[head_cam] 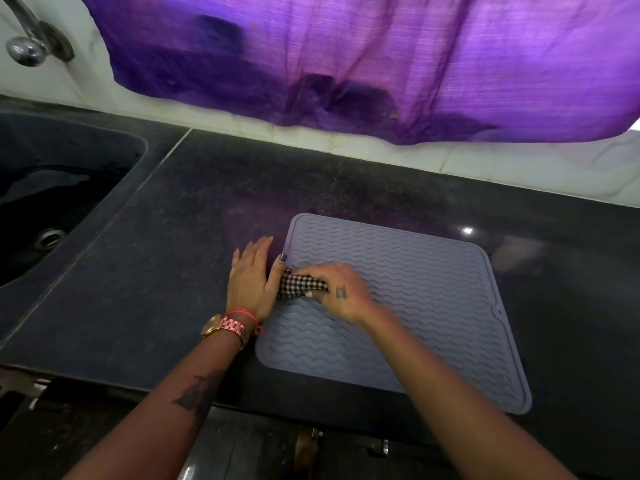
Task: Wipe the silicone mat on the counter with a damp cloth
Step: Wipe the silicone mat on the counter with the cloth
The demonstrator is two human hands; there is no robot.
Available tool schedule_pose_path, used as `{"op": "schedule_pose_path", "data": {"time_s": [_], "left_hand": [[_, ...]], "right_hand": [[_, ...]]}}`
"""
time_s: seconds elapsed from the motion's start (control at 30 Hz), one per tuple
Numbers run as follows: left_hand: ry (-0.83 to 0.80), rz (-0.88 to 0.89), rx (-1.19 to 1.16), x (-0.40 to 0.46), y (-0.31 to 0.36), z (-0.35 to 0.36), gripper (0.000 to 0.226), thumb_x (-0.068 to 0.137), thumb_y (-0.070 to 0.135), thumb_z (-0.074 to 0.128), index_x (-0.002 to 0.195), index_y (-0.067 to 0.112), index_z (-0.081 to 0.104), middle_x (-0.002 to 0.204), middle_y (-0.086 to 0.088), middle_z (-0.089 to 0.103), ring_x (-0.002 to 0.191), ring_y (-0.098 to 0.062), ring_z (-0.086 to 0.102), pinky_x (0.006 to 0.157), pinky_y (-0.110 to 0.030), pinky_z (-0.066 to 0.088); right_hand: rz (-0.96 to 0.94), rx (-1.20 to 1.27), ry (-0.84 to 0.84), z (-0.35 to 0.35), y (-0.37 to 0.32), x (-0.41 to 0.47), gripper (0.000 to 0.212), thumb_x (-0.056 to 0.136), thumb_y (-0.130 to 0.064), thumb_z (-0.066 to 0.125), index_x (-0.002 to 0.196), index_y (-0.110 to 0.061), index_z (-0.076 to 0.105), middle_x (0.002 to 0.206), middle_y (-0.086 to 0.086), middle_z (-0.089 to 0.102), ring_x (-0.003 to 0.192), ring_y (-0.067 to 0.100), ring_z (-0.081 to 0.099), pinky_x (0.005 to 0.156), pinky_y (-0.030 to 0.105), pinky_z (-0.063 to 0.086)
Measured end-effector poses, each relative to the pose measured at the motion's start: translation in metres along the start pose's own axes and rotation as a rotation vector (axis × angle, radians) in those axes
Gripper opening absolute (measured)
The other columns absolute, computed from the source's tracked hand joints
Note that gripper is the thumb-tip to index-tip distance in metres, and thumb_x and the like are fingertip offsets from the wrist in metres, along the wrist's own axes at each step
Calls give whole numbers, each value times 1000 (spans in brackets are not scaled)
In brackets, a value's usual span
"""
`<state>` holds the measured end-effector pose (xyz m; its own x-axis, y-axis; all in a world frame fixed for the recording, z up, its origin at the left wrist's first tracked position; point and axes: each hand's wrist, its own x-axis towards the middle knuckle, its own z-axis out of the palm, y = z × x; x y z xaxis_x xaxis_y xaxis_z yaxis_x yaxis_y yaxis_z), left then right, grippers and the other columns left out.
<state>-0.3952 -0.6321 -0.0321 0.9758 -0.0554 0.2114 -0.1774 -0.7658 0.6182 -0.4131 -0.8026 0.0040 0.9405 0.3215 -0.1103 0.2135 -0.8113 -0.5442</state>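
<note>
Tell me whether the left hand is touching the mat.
Touching. The head view shows the left hand flat on the counter with its thumb lying over the left edge of the mat, beside the cloth.

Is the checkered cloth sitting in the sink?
No, the checkered cloth is on the grey mat under the right hand, away from the sink.

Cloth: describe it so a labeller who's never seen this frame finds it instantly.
Start at the dark counter right of the sink, then find the grey wavy-ribbed silicone mat. At the mat's left edge, the cloth is bunched under the right hand, beside the flat left hand. Its black-and-white check is the only pattern there.
</note>
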Motion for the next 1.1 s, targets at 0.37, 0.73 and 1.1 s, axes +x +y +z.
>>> {"op": "schedule_pose_path", "data": {"time_s": [0.37,0.73,1.1], "left_hand": [[-87,2,353,-11,-26,-11,65,89,49,16,138,15,41,149,-9,36,142,-27,23,119,-42,1],[-71,12,321,-10,-27,-10,65,88,50,21,135,12,46,146,-11,40,140,-28,28,119,-43,5],[-57,25,319,-13,-25,-13,82,81,63,14,131,9,50,143,-13,45,137,-30,34,117,-42,7]], "right_hand": [[-37,39,37,11,-8,-16,42,82,-14,68,121,-30,61,119,-6,67,111,17,57,96,27,40],[-56,-13,26,19,-17,-29,44,81,-17,67,122,-32,59,121,-6,64,112,16,53,93,15,36],[-121,-36,-3,40,-31,-64,43,83,-21,63,123,-36,57,123,-9,62,108,17,49,89,29,36]]}}
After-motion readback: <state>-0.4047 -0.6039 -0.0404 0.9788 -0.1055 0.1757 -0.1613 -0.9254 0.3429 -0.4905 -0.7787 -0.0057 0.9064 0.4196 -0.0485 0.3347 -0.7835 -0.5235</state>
